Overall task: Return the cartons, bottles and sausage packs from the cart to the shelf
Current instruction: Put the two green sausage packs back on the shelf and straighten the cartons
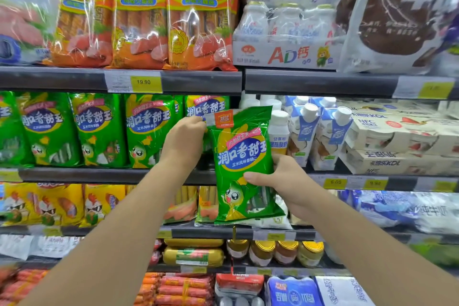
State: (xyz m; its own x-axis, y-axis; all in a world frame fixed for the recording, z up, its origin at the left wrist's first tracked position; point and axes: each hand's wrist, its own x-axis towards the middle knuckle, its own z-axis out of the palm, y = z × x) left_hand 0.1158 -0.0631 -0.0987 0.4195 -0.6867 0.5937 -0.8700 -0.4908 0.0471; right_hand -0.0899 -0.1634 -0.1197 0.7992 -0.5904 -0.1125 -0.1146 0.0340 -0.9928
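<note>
A glossy green plastic sausage pack with a corn cartoon [242, 164] is held upright in front of the dark metal shelf [119, 175], just at the right end of the row of matching green packs [146, 131]. Its top left corner is pinched by the left hand [183, 141]; its lower right edge is clasped by the right hand [280, 181], thumb across the front. The sausage-pack step appears to be in hand. Next, the pack would likely be slid back into the gap beside the row, left of the white bottles [278, 129].
</note>
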